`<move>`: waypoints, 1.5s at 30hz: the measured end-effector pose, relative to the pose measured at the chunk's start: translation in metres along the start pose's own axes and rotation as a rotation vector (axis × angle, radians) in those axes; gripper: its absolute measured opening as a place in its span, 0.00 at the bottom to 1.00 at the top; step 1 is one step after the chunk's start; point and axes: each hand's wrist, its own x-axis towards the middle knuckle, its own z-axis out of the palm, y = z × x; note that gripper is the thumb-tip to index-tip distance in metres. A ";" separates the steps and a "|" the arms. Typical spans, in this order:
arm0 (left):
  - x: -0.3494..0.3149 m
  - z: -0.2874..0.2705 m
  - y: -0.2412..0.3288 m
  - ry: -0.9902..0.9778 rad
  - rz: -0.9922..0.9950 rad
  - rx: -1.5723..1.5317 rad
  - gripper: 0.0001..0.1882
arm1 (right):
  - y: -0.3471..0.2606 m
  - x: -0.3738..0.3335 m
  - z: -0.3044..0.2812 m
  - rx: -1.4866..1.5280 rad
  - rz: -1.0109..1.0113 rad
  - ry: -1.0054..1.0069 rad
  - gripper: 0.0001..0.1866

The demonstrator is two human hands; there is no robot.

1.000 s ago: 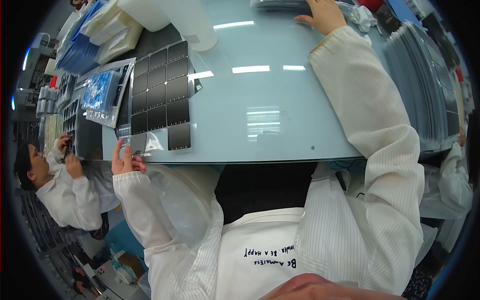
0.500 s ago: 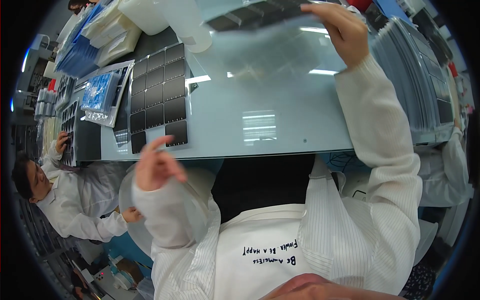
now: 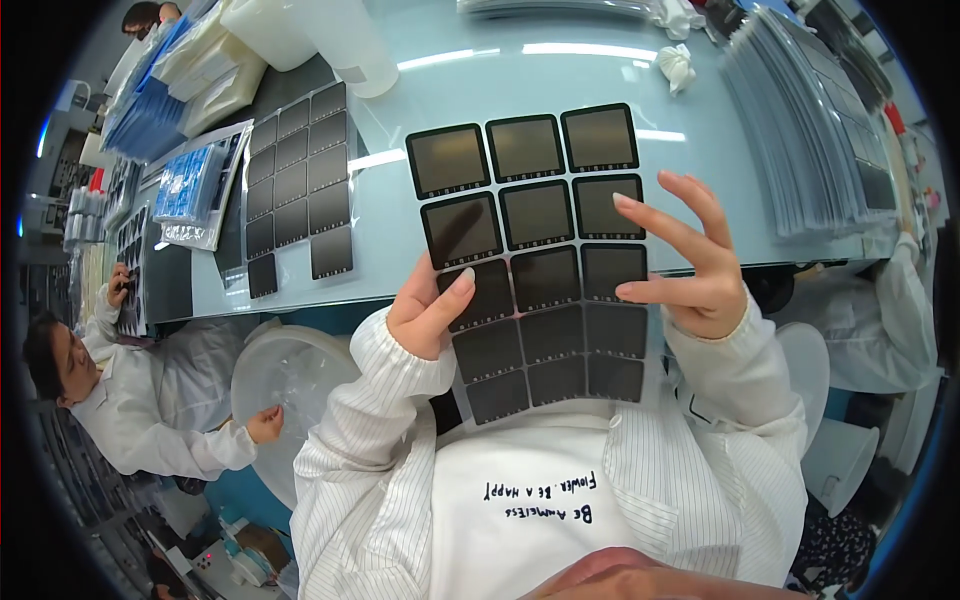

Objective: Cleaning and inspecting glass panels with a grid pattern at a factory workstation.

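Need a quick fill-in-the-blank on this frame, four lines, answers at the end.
The left hand's ____ lies across the front of the held dark-panelled sheet.
Each row of that sheet has ____ panels.
A second panelled sheet lies on the table, to the ____ of the held one.
The crumpled wad is ____ in colour.

Missing words: thumb; three; left; white.

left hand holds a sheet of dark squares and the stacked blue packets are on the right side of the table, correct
Wrong side: the head view shows the stacked blue packets on the left side of the table. The left hand does hold a sheet of dark squares.
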 end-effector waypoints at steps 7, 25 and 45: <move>-0.007 -0.002 -0.001 -0.066 0.331 0.258 0.23 | -0.004 -0.002 0.033 0.534 0.514 0.537 0.30; -0.028 0.014 0.021 0.198 0.486 0.593 0.37 | -0.027 -0.022 0.010 0.763 0.707 0.531 0.06; -0.040 0.017 0.033 -0.014 0.607 0.838 0.46 | -0.014 -0.028 -0.016 0.936 0.754 0.293 0.07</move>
